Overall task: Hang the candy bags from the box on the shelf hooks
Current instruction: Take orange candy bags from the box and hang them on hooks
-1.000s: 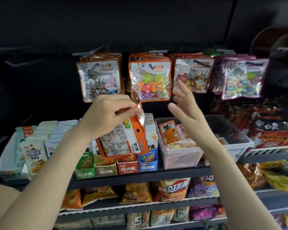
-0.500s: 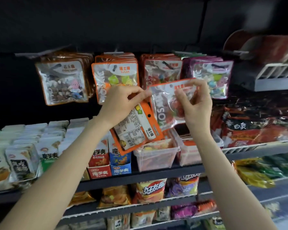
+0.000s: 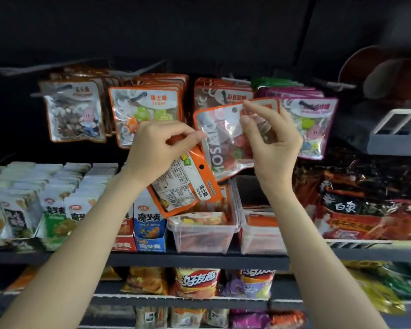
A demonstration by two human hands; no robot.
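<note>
My left hand (image 3: 161, 144) grips an orange-edged candy bag (image 3: 188, 188) that hangs upside down, label side toward me. It also pinches the left edge of a second, clear-fronted candy bag (image 3: 223, 141). My right hand (image 3: 268, 138) pinches that second bag near its top, by the punched hanging hole, in front of the third hook's hanging bags (image 3: 221, 93). Two clear plastic boxes (image 3: 202, 236) sit on the shelf below my hands, with more bags inside. Four hook rows carry hanging candy bags; the hook tip (image 3: 235, 80) above the third row sticks out.
Upright snack cartons (image 3: 150, 224) fill the shelf left of the boxes. Red noodle packs (image 3: 365, 210) lie at the right, under a white wire rack (image 3: 399, 129). Chip bags (image 3: 197, 283) fill the lower shelves. Dark panel above the hooks.
My right hand went from empty to pinching a second candy bag, which both hands raised toward the third hook row. The view shifted up and closer.
</note>
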